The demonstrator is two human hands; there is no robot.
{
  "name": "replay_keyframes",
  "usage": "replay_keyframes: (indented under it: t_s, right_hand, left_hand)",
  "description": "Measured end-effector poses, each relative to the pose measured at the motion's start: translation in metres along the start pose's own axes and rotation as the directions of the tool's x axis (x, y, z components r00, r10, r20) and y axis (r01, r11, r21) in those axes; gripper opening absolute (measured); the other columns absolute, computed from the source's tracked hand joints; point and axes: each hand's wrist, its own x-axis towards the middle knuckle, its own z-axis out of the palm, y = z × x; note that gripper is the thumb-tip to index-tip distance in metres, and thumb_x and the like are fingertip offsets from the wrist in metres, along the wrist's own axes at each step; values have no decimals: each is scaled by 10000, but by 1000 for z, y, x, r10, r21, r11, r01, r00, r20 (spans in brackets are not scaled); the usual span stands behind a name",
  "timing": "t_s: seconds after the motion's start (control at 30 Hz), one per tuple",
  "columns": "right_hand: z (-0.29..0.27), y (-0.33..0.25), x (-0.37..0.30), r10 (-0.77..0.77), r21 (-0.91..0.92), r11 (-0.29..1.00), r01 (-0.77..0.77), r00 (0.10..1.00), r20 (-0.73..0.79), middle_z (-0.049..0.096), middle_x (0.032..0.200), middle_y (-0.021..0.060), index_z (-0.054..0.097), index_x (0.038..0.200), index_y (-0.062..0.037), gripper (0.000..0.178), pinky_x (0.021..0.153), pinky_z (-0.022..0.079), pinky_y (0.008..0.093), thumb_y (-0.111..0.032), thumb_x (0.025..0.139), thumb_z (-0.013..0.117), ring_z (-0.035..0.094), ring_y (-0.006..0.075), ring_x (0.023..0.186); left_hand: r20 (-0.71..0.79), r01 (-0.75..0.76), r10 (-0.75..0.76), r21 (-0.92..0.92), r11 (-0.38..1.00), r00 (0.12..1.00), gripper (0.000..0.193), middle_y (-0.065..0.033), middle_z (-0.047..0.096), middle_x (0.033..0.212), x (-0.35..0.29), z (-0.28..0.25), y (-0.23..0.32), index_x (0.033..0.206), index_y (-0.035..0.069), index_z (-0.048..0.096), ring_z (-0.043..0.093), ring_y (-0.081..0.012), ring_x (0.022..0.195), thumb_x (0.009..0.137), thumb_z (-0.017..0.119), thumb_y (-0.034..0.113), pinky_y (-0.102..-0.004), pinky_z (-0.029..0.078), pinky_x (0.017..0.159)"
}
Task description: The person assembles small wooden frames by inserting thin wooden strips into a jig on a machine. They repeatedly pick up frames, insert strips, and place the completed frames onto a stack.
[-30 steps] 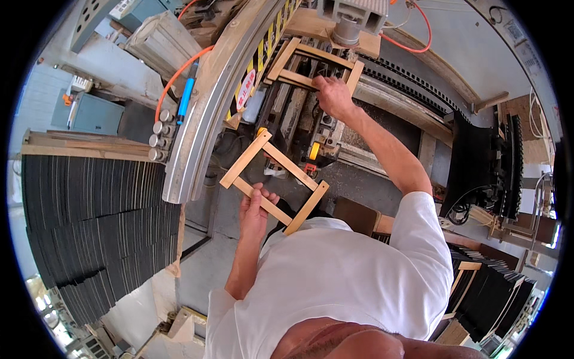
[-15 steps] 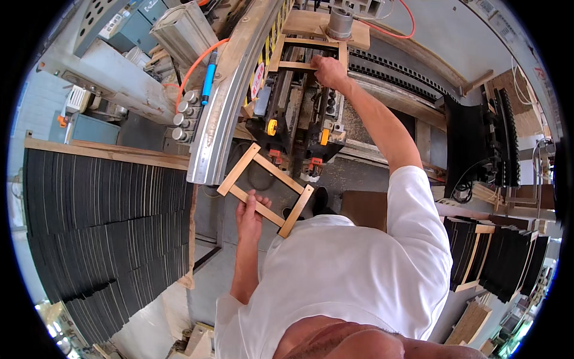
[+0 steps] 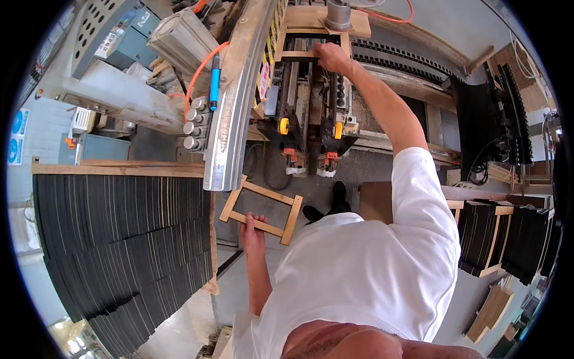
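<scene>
My left hand [image 3: 253,226] is closed on the near rail of a light wooden frame [image 3: 291,220], made of two end pieces joined by two rails. It is held out over the floor at my left, tilted. My right hand [image 3: 333,58] reaches far forward, fingers closed on the near rail of a second wooden frame [image 3: 297,54]. That one lies on the machine [image 3: 296,99], below a metal cylinder [image 3: 339,17]. My right fingertips are partly hidden behind the hand. Yellow knobs [image 3: 284,125] and red clamps [image 3: 290,152] sit at the machine's near end.
A long metal beam [image 3: 224,137] with a blue tube [image 3: 214,88] and round metal knobs [image 3: 194,124] runs along the left. Stacked black strips [image 3: 125,209] fill the lower left. More black-panelled frames [image 3: 478,233] stand at right. A black curved guard [image 3: 469,128] hangs beyond my right arm.
The frame in my left hand has swung left and nearer to me, away from the machine's end, and turned to a flatter angle. My right hand stays on the other frame. The view has shifted.
</scene>
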Motion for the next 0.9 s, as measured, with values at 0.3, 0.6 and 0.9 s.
replay_keyframes:
  t_s: [0.3,0.6,0.9]
  right_hand:
    - [-3,4,-1,50,47,998,-49,999,-11,680,898,159,658,927,-90,211,768,516,450,-51,724,614,641,356,897]
    - [-3,5,-17,-174,-348,921,175,984,33,694,863,113,519,1091,-76,323,840,443,430,-97,783,617,669,292,856]
    - [-11,4,-7,-52,-119,991,64,994,99,689,883,143,570,1111,-97,326,871,439,485,-77,786,582,653,344,883]
  left_hand:
    - [6,80,-81,128,989,997,151,-58,585,866,39,-3,-23,1013,50,541,594,-199,806,947,602,171,-395,532,800]
    - [-100,42,-12,304,952,995,171,-67,576,835,54,-1,-40,979,23,525,594,-196,747,937,615,163,-370,552,739]
    - [-159,-20,96,425,905,983,163,-73,586,831,28,2,-64,937,9,529,594,-176,733,952,577,164,-341,546,706]
